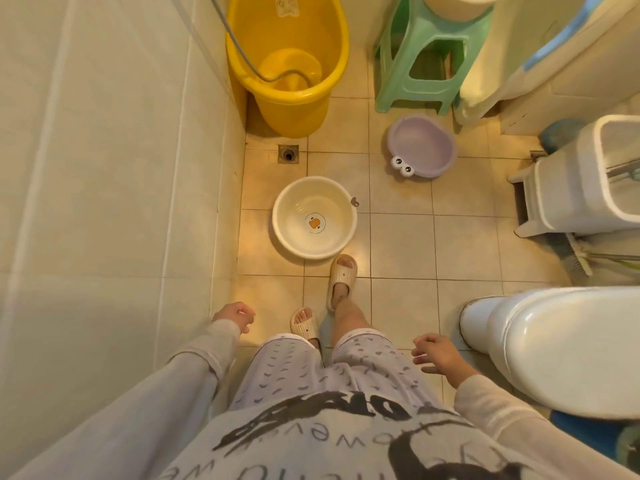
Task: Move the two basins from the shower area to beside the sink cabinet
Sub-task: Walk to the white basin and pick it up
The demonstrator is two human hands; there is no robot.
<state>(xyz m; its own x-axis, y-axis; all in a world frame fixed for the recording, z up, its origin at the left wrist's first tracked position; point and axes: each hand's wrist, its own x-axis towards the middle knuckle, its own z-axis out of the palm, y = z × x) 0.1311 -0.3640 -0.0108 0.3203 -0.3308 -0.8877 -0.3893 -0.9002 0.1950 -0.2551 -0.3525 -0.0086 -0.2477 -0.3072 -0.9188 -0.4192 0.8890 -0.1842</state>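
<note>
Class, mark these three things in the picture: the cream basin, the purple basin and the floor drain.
cream basin [313, 223]: head view, on its inner bottom by the duck print.
purple basin [420, 142]: head view, on its inner bottom.
floor drain [288, 154]: head view, on its dark centre.

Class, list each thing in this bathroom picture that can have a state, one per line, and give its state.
Cream basin: upright on the floor, untouched.
Purple basin: upright on the floor, empty, untouched.
Yellow tub: upright, a hose hanging into it.
Green stool: standing, something resting on top.
Toilet lid: closed.
Floor drain: uncovered.
Left hand: empty, fingers loosely curled.
Right hand: empty, fingers spread.
</note>
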